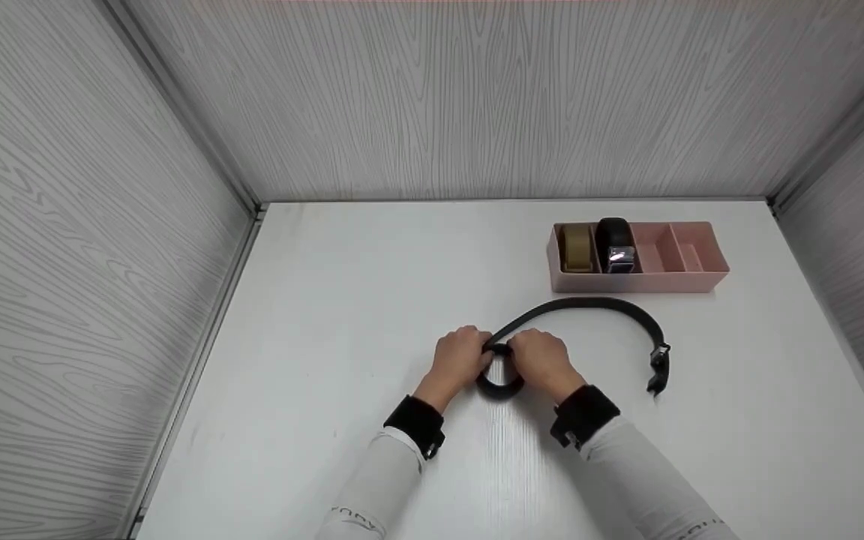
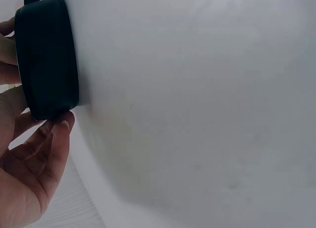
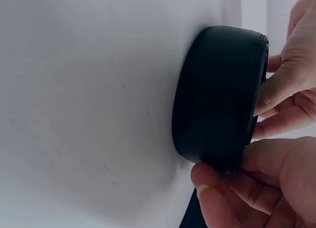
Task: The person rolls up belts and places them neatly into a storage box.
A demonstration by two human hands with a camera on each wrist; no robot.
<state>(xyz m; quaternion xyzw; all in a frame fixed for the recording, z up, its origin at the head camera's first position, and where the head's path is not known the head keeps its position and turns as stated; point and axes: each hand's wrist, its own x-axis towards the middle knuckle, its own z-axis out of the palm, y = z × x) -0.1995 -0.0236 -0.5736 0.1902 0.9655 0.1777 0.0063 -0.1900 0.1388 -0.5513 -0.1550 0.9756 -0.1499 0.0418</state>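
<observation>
A black belt stands on edge on the white table, its near end wound into a round coil. My left hand grips the coil's left side, and my right hand pinches it at the right. From the coil the loose length arcs away to the right, ending at a buckle. Close up in the left wrist view, fingertips touch the lower edge of the coiled belt. In the right wrist view, thumb and fingers of both hands hold the coil. The coil's inner turns are mostly hidden.
Behind the belt, at the back right, stands a pink divided box. It contains a rolled tan belt and, beside that, a rolled black belt with a shiny buckle. Grey wood-patterned panels border the table.
</observation>
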